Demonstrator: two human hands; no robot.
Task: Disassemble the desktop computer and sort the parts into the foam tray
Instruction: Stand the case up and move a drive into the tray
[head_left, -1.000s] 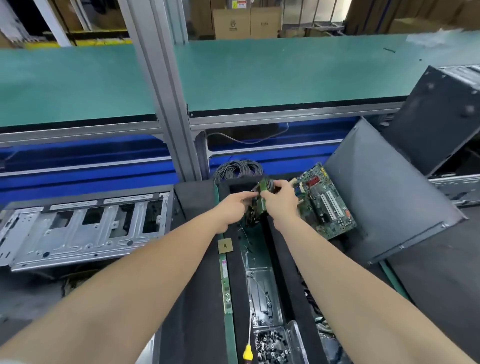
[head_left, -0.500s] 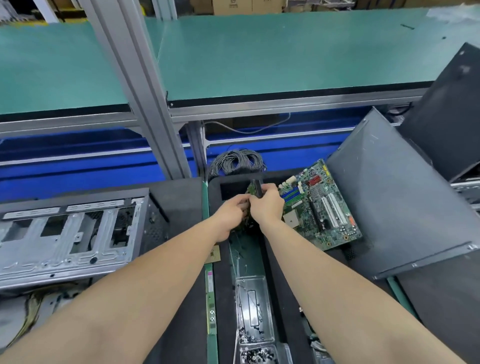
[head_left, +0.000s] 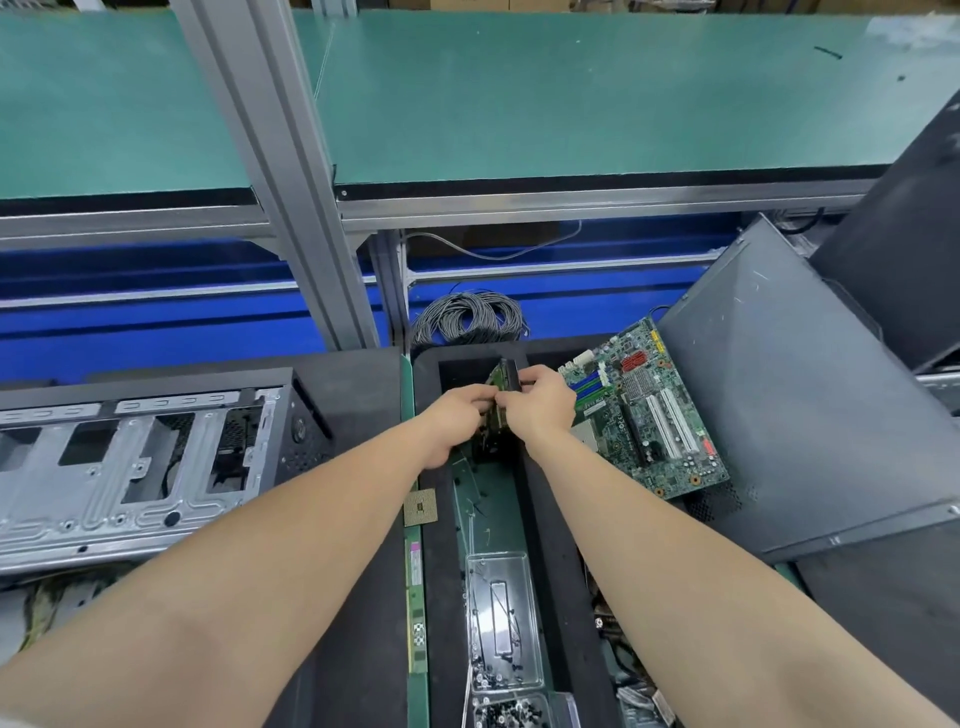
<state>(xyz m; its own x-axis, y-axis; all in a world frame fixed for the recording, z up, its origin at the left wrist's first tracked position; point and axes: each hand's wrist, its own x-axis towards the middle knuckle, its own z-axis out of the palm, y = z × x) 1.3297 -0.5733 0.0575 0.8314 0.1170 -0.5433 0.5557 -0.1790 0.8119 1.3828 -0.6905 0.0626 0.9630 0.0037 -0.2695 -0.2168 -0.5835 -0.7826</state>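
Foam tray (head_left: 439, 597) – ctr channel, far end: small green boards (head_left: 501, 387), upright, gripped by L hand (head_left: 457, 415) + R hand (head_left: 540, 405), fingers curled round them | nearer: clear box (head_left: 501, 618) w/ screws | motherboard (head_left: 644, 415) flat, R side | CPU (head_left: 421, 506) on L rim.

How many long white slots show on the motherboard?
2, side by side on the motherboard: left slot, right slot. The right hand covers one corner, so more may hide.
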